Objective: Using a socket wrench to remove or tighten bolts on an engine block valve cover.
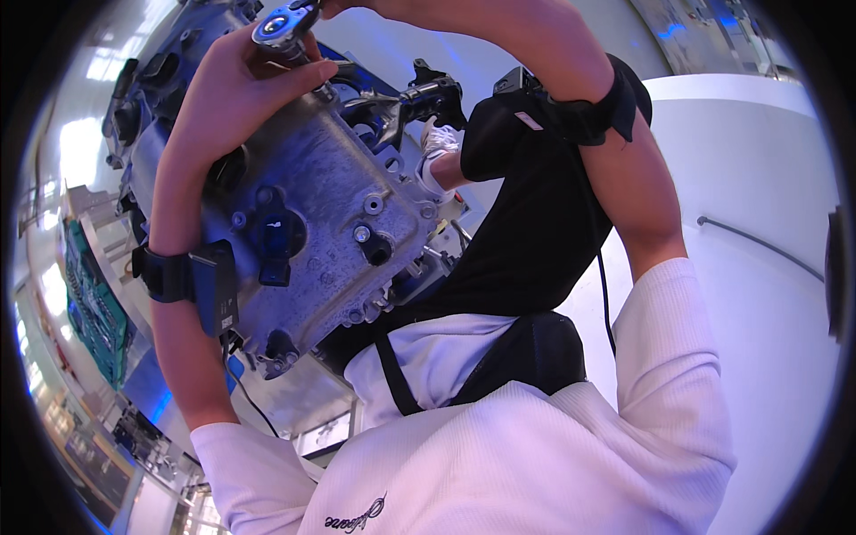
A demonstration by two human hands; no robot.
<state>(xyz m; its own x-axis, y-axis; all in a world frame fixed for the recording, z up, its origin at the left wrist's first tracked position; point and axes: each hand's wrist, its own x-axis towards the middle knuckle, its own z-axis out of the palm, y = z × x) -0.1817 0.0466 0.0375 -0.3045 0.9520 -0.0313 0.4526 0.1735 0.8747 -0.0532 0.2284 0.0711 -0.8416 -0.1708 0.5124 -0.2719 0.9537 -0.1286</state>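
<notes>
with a narrow grip, the left hand (230, 98) is holding a ratchet wrench (278, 29) just below its head. the wrench is standing over the far end of an engine (325, 214). the right hand (339, 7) is showing only partly; its grip cannot be told.
</notes>
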